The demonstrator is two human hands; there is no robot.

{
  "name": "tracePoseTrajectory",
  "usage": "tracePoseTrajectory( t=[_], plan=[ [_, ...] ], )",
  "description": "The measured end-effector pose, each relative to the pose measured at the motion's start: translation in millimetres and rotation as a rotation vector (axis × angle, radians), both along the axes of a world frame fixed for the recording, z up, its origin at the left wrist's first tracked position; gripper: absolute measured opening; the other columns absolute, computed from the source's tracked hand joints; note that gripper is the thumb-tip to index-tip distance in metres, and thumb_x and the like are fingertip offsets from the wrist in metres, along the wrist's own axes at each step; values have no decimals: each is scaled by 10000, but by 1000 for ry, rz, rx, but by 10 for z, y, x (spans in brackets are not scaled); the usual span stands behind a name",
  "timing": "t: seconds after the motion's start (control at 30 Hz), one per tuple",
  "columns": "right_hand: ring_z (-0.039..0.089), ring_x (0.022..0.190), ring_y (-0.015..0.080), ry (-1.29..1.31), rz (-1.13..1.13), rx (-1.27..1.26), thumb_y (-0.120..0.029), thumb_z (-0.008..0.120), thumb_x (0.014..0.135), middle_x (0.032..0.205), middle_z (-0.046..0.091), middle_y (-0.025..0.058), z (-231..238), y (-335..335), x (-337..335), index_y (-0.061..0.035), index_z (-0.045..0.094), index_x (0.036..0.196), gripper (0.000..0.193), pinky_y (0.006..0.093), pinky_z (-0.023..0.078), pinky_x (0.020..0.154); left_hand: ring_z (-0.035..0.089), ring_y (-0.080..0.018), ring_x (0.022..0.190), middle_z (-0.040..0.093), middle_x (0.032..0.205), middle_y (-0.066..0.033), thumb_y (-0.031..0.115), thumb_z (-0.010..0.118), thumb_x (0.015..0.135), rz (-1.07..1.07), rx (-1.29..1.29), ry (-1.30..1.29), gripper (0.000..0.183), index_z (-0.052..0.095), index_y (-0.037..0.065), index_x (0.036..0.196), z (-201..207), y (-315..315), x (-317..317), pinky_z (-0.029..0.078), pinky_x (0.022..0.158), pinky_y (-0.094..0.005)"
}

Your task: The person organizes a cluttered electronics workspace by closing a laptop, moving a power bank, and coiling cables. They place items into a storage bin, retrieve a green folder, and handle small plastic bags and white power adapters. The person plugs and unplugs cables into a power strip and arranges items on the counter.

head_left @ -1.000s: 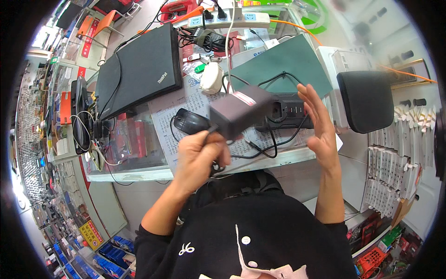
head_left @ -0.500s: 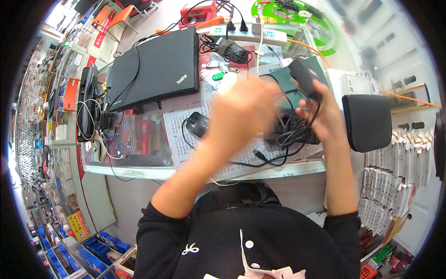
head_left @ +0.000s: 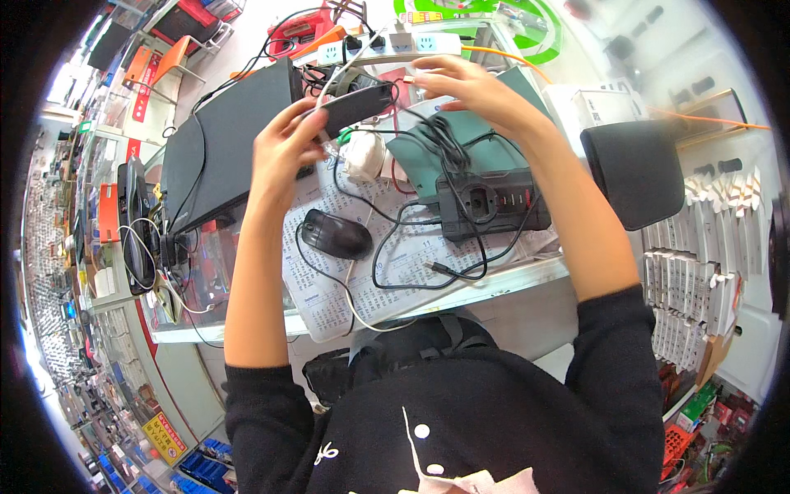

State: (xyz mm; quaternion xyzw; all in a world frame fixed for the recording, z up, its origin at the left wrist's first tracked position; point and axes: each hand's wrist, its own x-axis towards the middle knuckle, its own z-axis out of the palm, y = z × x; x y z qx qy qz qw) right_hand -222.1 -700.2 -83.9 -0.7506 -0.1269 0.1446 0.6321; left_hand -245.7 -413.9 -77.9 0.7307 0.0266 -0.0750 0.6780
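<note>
My left hand (head_left: 288,148) is closed around one end of a flat black oblong device (head_left: 358,107), lifted over the back of the desk. A white cable (head_left: 350,67) runs up past its fingers. Across from it, my right hand (head_left: 473,89) reaches in with fingers stretched and apart, near the device's far end. A small metallic tip (head_left: 409,80) shows at those fingertips; whether they touch it I cannot tell. Beneath lie bundled black cables (head_left: 444,140) and a black box with a round recess and several ports (head_left: 494,202). A loose USB plug (head_left: 440,267) lies in front.
A black mouse (head_left: 336,235) rests on a printed calendar sheet (head_left: 317,288). The closed black laptop (head_left: 234,136) lies at left. Behind the hands is a white power strip (head_left: 444,44). A black padded case (head_left: 632,173) and a white box (head_left: 605,107) are at right.
The black device has passed from my right hand to my left and moved left. My right hand has swung up toward the power strip. The view has shifted, uncovering the black box.
</note>
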Motion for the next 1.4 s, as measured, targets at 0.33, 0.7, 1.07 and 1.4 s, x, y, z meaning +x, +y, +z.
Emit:
tracePoseTrajectory(
  t=[0.33, 0.7, 1.07, 1.4],
  plan=[
    [359, 1313, 327, -411, 218, -1033, -247, 774, 598, 1397, 389, 131, -310, -502, -1359, -155, 357, 1425, 930, 564, 194, 1123, 661, -220, 848, 641, 1089, -159, 389, 634, 884, 321, -866, -196, 502, 566, -8, 1185, -148, 1541, -1348, 588, 694, -243],
    [489, 1121, 358, -384, -47, -881, -258, 770, 468, 1196, 516, 198, 658, -708, -1829, -63, 468, 1360, 962, 419, 356, 1003, 640, -168, 742, 665, 893, -63, 363, 590, 919, 721, -718, 40, 308, 602, 78, 1035, -798, 1969, -2526, 578, 613, -278],
    [516, 1154, 254, -269, -839, -608, -319, 895, 496, 1300, 475, 157, 1275, -197, -3541, 19, 314, 1425, 1147, 350, 403, 983, 588, -118, 825, 598, 1046, -45, 311, 521, 965, 448, -220, 35, 401, 516, 79, 1293, -1135, 2271, -2382, 535, 671, -271],
    [507, 1171, 199, -203, -1119, -207, -221, 880, 553, 1310, 490, 97, 680, 976, -4170, -8, 285, 1449, 1096, 313, 377, 1009, 475, -301, 1198, 487, 1325, -149, 244, 648, 856, 26, 1090, -761, 500, 524, 52, 1300, -539, 2096, -1807, 357, 1011, -391]
  ],
)
